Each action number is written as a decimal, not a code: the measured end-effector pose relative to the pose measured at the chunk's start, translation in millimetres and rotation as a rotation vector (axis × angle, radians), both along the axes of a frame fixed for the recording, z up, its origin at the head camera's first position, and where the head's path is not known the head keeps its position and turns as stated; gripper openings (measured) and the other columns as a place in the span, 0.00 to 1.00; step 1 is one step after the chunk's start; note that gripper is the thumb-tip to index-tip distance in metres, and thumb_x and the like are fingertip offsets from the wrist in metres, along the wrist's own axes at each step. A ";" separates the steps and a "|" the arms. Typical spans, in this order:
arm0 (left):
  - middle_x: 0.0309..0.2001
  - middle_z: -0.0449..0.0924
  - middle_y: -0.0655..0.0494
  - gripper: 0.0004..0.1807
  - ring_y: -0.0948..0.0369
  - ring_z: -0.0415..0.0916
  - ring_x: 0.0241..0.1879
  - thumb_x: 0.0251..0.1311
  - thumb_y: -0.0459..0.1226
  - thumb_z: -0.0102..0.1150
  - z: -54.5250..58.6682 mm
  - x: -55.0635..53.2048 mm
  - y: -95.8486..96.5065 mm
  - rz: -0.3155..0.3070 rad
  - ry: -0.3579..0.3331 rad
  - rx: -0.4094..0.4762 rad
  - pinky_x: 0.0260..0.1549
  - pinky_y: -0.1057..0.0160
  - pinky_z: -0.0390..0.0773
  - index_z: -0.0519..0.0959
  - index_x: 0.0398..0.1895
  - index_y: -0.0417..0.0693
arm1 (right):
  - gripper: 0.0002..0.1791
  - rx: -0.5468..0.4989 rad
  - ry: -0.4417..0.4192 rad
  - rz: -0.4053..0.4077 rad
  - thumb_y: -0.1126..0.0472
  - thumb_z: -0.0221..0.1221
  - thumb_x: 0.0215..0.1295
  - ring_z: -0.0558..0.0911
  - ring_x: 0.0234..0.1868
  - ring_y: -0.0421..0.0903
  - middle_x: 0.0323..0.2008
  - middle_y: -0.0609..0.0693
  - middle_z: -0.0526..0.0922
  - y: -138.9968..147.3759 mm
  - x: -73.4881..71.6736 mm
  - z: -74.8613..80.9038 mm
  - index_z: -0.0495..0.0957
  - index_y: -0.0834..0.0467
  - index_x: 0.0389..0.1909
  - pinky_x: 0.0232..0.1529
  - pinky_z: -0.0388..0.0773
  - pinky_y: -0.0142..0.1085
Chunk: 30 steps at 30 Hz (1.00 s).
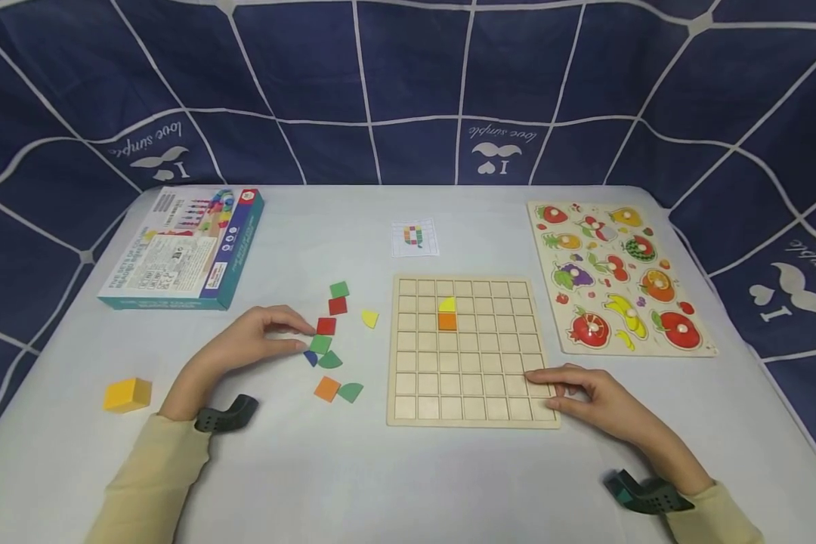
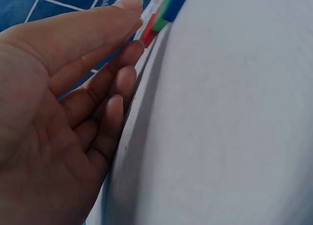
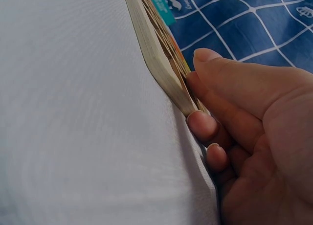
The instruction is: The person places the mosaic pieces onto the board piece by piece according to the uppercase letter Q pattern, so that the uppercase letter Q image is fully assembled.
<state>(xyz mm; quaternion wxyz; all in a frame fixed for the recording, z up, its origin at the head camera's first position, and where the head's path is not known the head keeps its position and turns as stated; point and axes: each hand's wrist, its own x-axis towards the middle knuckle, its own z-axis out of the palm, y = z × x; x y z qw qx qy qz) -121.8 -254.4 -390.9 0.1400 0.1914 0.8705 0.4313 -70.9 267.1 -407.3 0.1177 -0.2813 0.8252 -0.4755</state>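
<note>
My left hand [image 1: 251,336] hovers by the loose flat tiles with thumb and fingertips apart. Its index fingertip comes right at a red square [image 1: 326,326]; its thumb lies by a green square [image 1: 321,344] and a blue piece [image 1: 311,358] half covered at its edge. In the left wrist view the fingers [image 2: 115,115] are loosely bent around nothing. My right hand [image 1: 588,397] rests at the lower right corner of a wooden grid board [image 1: 472,385], index finger over its cells, thumb at its side edge. On the board sit a yellow quarter-circle [image 1: 447,304] and an orange square [image 1: 446,322].
More tiles lie left of the board, among them a yellow quarter-circle [image 1: 369,319] and an orange square [image 1: 327,388]. A pattern card [image 1: 415,237] lies behind the board. A fruit puzzle [image 1: 571,257] is at right, a box [image 1: 177,249] and yellow block [image 1: 127,395] at left.
</note>
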 end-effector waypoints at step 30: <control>0.32 0.76 0.59 0.10 0.57 0.69 0.37 0.49 0.32 0.70 -0.4 3.4 21.5 0.083 0.047 -0.098 0.48 0.51 0.69 0.80 0.34 0.49 | 0.23 -0.030 0.045 0.027 0.73 0.65 0.52 0.71 0.32 0.40 0.43 0.50 0.81 3.0 -2.5 -7.0 0.78 0.61 0.52 0.31 0.68 0.30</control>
